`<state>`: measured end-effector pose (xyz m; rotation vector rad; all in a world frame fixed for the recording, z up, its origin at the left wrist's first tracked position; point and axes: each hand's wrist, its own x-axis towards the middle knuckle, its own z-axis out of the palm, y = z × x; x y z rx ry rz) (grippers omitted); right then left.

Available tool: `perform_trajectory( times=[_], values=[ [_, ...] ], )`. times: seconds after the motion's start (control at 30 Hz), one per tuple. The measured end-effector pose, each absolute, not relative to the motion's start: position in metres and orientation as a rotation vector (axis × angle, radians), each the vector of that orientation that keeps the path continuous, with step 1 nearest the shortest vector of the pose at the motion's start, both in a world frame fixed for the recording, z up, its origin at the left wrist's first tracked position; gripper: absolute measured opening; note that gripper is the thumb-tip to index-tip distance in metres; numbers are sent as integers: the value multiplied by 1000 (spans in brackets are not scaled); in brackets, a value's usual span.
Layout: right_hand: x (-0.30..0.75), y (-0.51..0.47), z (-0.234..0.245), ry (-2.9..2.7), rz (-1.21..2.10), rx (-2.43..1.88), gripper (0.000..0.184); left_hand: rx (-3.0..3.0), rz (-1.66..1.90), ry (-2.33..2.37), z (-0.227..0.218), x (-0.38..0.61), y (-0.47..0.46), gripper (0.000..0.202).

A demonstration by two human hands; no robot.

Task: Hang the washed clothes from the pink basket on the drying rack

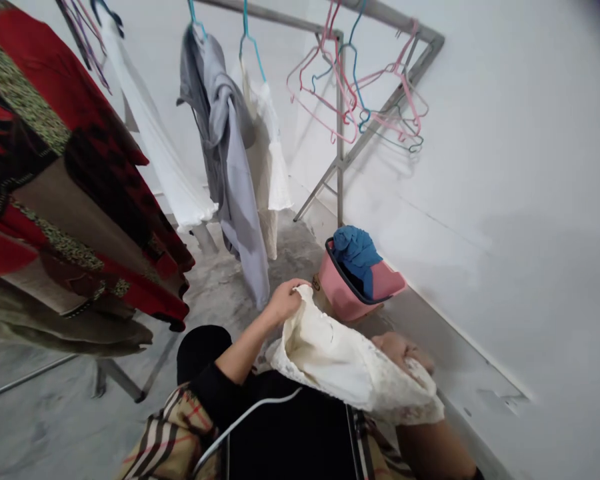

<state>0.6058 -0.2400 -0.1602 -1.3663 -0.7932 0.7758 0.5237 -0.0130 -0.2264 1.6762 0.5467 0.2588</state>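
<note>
A white garment [337,357] with a lacy edge is stretched between my two hands, low in front of my body. At its upper left edge, my left hand [286,300] pinches the cloth. Over on the other side, my right hand [405,350] is blurred, with its fingers gathered around the fabric. The garment sags open between them, showing its cream inside. Cloth covers part of the right wrist. Just beyond the garment stands a pink bucket [345,297] with a dark rim, and a blue cloth [357,253] hangs over that rim.
A metal rack [340,167] carries several pink, red and blue hangers [330,87] at the right. Grey clothing [230,147] and a white garment [155,147] hang farther left. A large red and black patterned garment [75,167] fills the left side. A white wall [520,200] borders the right.
</note>
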Motion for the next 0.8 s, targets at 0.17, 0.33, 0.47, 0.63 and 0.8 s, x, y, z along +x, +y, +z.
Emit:
perform_trajectory(
  times=[0.17,0.33,0.47,0.63,0.8],
  values=[
    [647,-256,-141,-532,763,-1279,35,1437,382,609,-190,498,24,36],
    [712,-235,-131,-598,616,-1897,20,1591,102,368,-157,470,35,25],
    [749,-191,-101,-773,379,-2169,19,1777,-90,186,-144,463,29,18],
    [767,-101,-22,-875,-87,-1821,39,1807,2,277,-145,470,19,31],
    [776,-14,28,-871,-148,-1701,24,1741,93,369,-154,474,17,58]
  ],
)
